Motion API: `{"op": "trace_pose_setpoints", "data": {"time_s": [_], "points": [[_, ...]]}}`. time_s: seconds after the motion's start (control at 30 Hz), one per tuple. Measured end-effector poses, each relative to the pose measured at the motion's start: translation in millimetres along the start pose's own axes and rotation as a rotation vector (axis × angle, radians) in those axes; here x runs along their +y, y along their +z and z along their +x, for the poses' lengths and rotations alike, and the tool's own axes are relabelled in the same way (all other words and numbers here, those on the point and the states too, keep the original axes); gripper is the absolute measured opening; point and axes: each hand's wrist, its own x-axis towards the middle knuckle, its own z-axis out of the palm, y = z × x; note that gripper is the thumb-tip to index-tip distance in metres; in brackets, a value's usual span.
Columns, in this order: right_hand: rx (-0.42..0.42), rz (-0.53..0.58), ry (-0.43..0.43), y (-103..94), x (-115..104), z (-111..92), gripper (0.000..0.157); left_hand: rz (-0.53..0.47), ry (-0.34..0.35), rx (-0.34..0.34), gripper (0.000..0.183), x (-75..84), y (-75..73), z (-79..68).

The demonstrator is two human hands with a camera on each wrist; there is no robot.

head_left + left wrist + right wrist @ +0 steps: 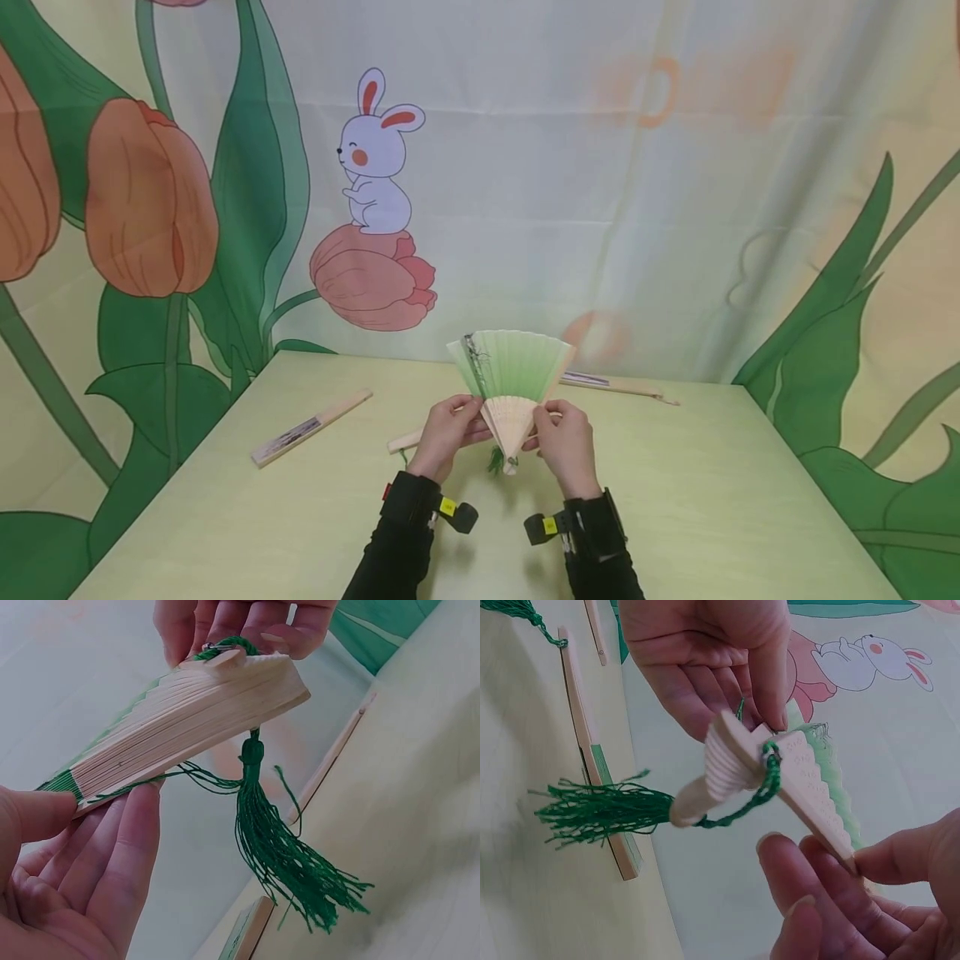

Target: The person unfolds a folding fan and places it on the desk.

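- One spread fan point(519, 365), head view, lower centre, pinched by left hand point(448, 429) and right hand point(567, 440); even pull should spare it.
- Left wrist: tassel point(259, 817), centre, best kept clear of ribs point(172, 724).
- Right wrist: light grip suits outer stick point(817, 819), centre right.

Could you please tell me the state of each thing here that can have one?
Green fan: spread open
Left hand: pinching green fan's left side
Right hand: pinching green fan's right side
Green tassel: hanging loose
Leftmost fan: folded
Back fan: folded, partly hidden
Fan behind the left hand: folded, partly hidden
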Motion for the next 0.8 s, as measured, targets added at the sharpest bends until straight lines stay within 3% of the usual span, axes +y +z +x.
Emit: {"op": "trace_pose_setpoints", "data": {"time_s": [0.27, 0.8], "points": [[-0.011, 0.062, 0.036, -2.8, 0.3, 0.8, 0.019, -0.004, -0.016, 0.008, 0.024, 0.7, 0.6, 0.0], [0.011, 0.140, 0.082, -10.4, 3.7, 4.7, 0.024, -0.036, -0.013, 0.017, 0.024, 0.4, -0.8, 1.6]]}}
